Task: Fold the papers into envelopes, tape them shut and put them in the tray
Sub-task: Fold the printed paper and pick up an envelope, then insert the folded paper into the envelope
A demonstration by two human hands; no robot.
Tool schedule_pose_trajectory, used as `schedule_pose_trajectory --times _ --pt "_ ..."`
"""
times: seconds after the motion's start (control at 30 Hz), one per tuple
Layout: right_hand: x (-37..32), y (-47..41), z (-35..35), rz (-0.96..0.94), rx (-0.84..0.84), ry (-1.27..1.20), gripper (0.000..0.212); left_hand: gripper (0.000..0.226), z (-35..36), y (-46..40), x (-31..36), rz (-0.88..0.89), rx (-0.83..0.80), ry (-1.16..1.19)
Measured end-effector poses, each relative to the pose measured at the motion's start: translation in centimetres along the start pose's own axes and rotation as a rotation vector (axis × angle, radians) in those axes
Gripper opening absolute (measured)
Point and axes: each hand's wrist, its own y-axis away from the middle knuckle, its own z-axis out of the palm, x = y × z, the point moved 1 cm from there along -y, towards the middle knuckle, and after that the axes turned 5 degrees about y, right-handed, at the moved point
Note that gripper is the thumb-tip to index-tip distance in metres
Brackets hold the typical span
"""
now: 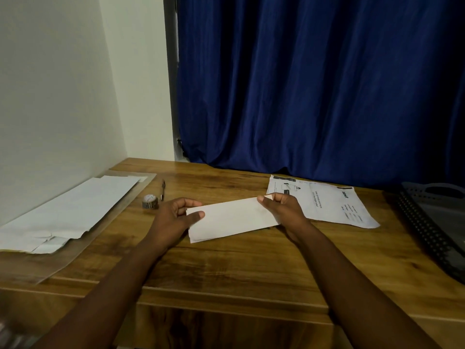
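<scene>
Folded paper (232, 217) pinched between left hand (173, 217) and right hand (283, 210), seemingly above table (226, 268).

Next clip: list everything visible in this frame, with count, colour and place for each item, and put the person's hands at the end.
folded paper: one, white, held above the table centre
loose sheets: a stack, white, left side, on a clear plastic sleeve
tape roll: one, greyish, left of centre
pen: one, dark, just behind the tape roll
printed sheet: one, white with black print, right of centre
tray: one, grey, perforated, far right edge
table: one, brown wood
curtain: one, blue, behind the table
left hand: pinches the folded paper's left end
right hand: pinches its right end
</scene>
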Motion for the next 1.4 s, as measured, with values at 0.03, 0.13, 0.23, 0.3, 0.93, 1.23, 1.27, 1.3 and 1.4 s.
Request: schedule_pose_trajectory --times 0.03,0.13,0.23,0.3,0.93,1.23,1.27,1.3,1.4 --pt "0.0 0.0 0.1 0.004 0.001 -0.008 0.03 0.02 -0.2 -0.1 0.0 -0.005 0.036 0.049" --pt "0.0 0.0 0.6 0.004 -0.009 0.004 0.03 0.022 -0.6 -0.3 0.2 0.005 0.153 0.125" --pt "0.1 0.0 1.0 -0.003 0.018 0.042 0.026 0.03 -0.5 -0.2 0.3 0.046 0.117 0.041" --pt "0.2 0.0 1.2 -0.035 0.096 0.064 0.019 0.034 -0.4 -0.1 0.2 0.09 0.074 -0.048" --pt "-1.6 1.8 2.5 -0.226 -0.018 0.289 0.017 0.038 0.2 0.5 1.2 0.142 0.132 -0.147" --pt "-0.8 1.3 2.0 0.096 -0.148 -0.284 0.024 0.022 -1.5 1.7 3.7 0.399 0.229 -0.288" --pt "-0.8 1.2 2.0 0.106 -0.123 -0.278 0.024 0.02 -2.7 1.5 4.5 0.448 0.257 -0.323" --pt "-0.7 1.1 1.9 0.117 -0.107 -0.268 0.024 0.018 -4.1 1.1 5.5 0.494 0.297 -0.364" --pt "-1.0 1.1 1.7 0.137 -0.116 -0.24 0.027 0.018 -9.8 -0.8 7.8 0.464 0.421 -0.621"
